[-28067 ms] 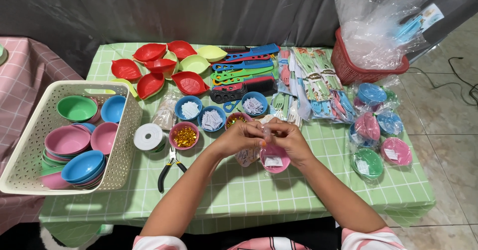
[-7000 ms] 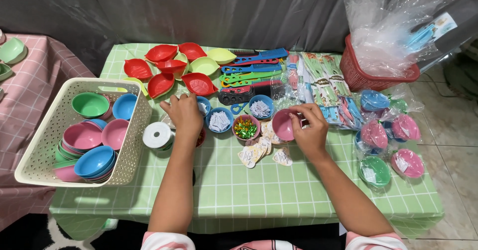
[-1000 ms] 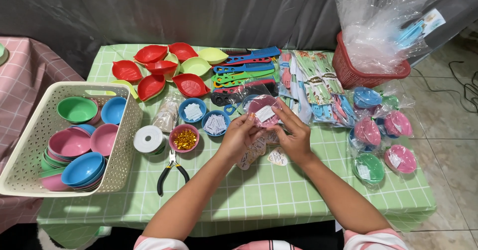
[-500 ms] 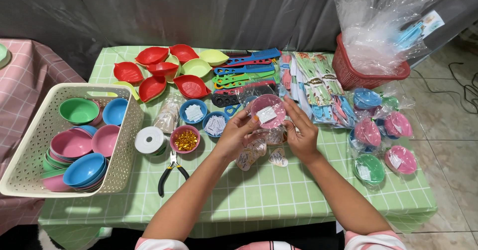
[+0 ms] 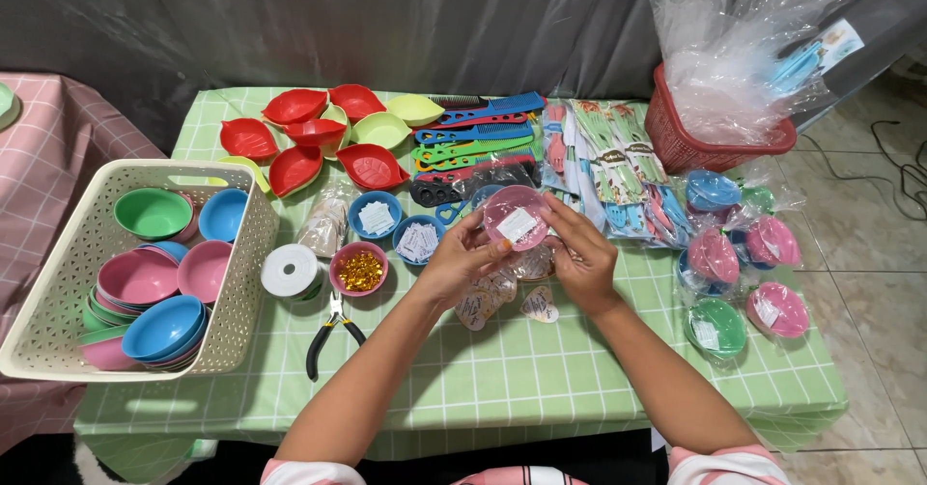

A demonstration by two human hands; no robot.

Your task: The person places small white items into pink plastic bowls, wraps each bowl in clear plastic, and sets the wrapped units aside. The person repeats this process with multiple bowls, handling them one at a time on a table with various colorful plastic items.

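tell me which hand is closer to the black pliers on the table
Left. The left hand is up and to the right of the pliers; the right hand is farther right, past the pink bowl both hands hold.

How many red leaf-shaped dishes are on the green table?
6. All lie at the table's far left: one at the back, one beside it, one furthest left, one central, one nearer, one rightmost. Stacked ones may be hidden.
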